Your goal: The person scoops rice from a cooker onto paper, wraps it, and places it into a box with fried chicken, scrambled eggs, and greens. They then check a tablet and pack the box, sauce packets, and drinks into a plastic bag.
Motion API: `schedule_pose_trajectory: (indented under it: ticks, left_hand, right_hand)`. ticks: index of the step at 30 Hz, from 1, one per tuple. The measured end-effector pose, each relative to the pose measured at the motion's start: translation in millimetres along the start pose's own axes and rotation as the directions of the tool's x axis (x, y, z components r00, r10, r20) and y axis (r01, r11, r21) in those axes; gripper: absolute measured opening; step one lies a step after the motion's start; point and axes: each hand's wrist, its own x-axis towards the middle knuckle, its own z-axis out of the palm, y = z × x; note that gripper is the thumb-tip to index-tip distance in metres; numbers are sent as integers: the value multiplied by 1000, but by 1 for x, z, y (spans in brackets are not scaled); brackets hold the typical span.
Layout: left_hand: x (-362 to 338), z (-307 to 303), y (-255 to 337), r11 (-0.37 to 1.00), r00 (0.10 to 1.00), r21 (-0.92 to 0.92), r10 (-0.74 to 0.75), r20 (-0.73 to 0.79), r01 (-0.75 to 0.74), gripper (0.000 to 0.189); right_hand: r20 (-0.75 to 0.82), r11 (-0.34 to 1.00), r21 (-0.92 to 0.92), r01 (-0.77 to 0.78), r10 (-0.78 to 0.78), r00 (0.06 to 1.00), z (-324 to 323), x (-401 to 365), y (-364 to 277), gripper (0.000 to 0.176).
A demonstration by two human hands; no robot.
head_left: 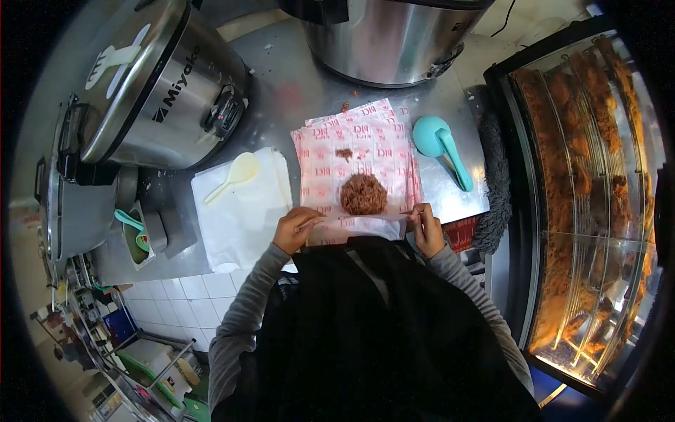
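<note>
A mound of reddish-brown rice [363,195] lies on a stack of printed food wrapping paper [320,151], near the edge closest to me. My left hand [297,228] pinches the near left corner of the top sheet. At the near right corner, my right hand [426,231] grips the same sheet between thumb and fingers. Between both hands the paper's near edge is lifted and folded up just below the rice. A small brown scrap [344,153] rests on the paper above the mound. To the right of the stack lies a turquoise rice scoop [443,146].
White paper sheets [242,204] with a cream spoon [239,174] lie left. A Miyako rice cooker [169,91] stands back left, another steel cooker [394,42] at the back. A metal container [151,235] holds turquoise utensils. A lit glass cabinet [590,204] of fried food borders the right.
</note>
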Motion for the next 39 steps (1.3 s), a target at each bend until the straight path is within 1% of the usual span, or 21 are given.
schedule_pose_trajectory:
  ticks: [2, 3, 4, 5, 7, 8, 9, 10, 11, 12, 13, 16, 19, 22, 25, 28, 31, 33, 34, 37, 39]
  left_hand:
    - [5, 24, -20, 965, 954, -114, -251, -162, 234, 14]
    - [14, 31, -13, 922, 897, -184, -377, -231, 341, 14]
    - [26, 32, -7, 938, 900, -78, -346, -266, 337, 21]
    - [31, 38, -4, 941, 885, 91, -268, -382, 324, 22]
    - [46, 47, 3, 852, 831, 413, -45, -554, 321, 27]
    - [55, 40, 35, 781, 762, 591, 254, -596, 202, 35]
    - [49, 43, 34, 736, 959, 674, 148, -241, 56, 38]
    - [43, 45, 33, 711, 987, 694, 6, 158, -115, 41]
    - [46, 49, 35, 611, 863, 610, 341, 372, -505, 44]
    - [50, 56, 38, 389, 589, 447, 608, 532, -806, 47]
    - [52, 63, 33, 388, 584, 438, 586, 562, -811, 48]
    - [63, 71, 14, 385, 570, 421, 525, 632, -821, 52]
    - [71, 68, 16, 252, 520, 468, 580, 628, -847, 52]
    - [72, 68, 21, 226, 536, 508, 573, 620, -831, 53]
    - [73, 68, 23, 235, 565, 536, 553, 613, -811, 53]
    - [71, 73, 10, 199, 527, 525, 594, 608, -828, 52]
    - [62, 86, -19, 426, 585, 402, 567, 580, -811, 52]
    - [61, 83, -14, 478, 608, 388, 505, 613, -788, 50]
    - [61, 82, -11, 502, 614, 380, 474, 631, -777, 50]
    - [64, 79, -5, 496, 596, 376, 425, 681, -783, 44]
    - [59, 67, -1, 346, 513, 383, 656, 553, -856, 44]
  right_hand:
    - [-103, 986, -92, -138, 129, 986, 13, 11, -5, 12]
    - [-156, 969, -132, -209, 188, 970, 18, 18, -5, 12]
    - [-221, 967, -190, -172, 128, 967, 24, 28, 2, 14]
    - [-162, 951, -266, -156, 115, 980, 22, 35, 4, 15]
    - [-48, 903, -416, -106, 95, 994, 14, 48, 5, 17]
    - [16, 890, -439, -125, 147, 989, 7, 54, -5, 26]
    - [4, 888, -460, 14, -14, 1000, 6, 64, -6, 29]
    - [-6, 865, -481, 146, -170, 985, 7, 80, -6, 32]
    - [-11, 822, -502, 270, -318, 948, 10, 96, -3, 35]
    - [45, 796, -507, 330, -358, 933, 14, 117, 4, 39]
    - [102, 766, -510, 391, -398, 912, 19, 135, 11, 44]
    - [221, 717, -604, 347, -268, 938, 29, 166, 16, 44]
    - [308, 823, -499, 273, -126, 943, 32, 180, 25, 37]
    - [360, 835, -445, 323, -163, 918, 22, 178, 8, 25]
    - [308, 793, -291, 536, -453, 837, 3, 150, -18, 14]
    - [373, 764, -289, 577, -465, 803, -7, 107, -45, 19]
    - [370, 717, -378, 585, -463, 806, -9, 77, -50, 23]
    - [321, 653, -459, 602, -510, 798, -5, 62, -40, 27]
    - [344, 631, -483, 607, -501, 794, -3, 56, -34, 33]
    - [269, 666, -498, 555, -490, 829, 10, 42, -23, 37]
    - [226, 696, -482, 533, -489, 843, 15, 42, -24, 41]
